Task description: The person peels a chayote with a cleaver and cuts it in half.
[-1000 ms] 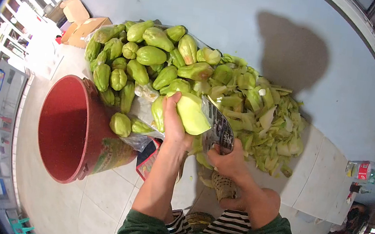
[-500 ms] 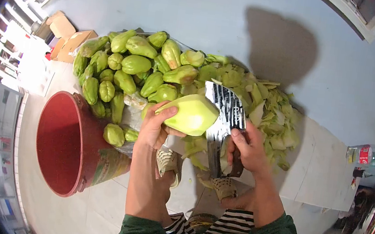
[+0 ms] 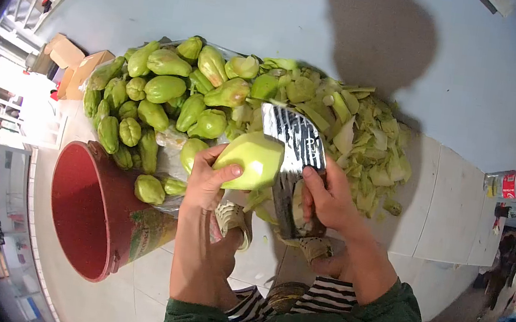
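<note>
Glossy metal knife (image 3: pixel 299 141), matt plastic bucket (image 3: pixel 120 192)

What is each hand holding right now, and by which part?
The left hand holds a peeled green vegetable by the end away from the bladed tool; the right hand grips that tool at its handle end.

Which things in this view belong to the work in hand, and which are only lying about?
In the work:
pale chayote, in the left hand
broad blade, in the right hand
heaped chayotes
peelings
red bucket, probably

Lying about, it seems:
plastic bottle with red label
open cardboard box
</note>
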Demonstrator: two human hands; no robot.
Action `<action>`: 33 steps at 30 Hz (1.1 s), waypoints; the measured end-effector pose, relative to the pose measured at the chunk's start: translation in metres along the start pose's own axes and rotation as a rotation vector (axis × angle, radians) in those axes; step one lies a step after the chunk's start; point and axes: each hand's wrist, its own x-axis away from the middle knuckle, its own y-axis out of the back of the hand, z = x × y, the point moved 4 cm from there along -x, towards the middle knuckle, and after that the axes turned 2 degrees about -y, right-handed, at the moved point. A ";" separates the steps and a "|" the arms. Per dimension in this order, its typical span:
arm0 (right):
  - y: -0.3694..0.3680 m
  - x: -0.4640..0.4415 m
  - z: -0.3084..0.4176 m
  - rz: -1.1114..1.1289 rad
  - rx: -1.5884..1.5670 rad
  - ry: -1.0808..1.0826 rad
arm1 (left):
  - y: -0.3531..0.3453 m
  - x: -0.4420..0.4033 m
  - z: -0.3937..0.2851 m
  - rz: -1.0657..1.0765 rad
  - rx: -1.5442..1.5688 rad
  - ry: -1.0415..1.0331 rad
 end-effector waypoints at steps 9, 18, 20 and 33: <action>0.000 -0.004 0.009 0.072 0.039 0.001 | 0.001 0.007 -0.016 0.008 -0.069 0.012; -0.017 -0.003 -0.003 0.086 0.003 -0.018 | 0.004 0.012 -0.024 -0.071 -0.155 -0.017; -0.019 -0.002 -0.002 0.107 0.052 -0.014 | 0.005 0.016 -0.031 -0.045 -0.172 -0.062; -0.048 -0.002 -0.016 0.009 -0.039 0.093 | -0.002 0.016 -0.025 -0.080 -0.099 -0.161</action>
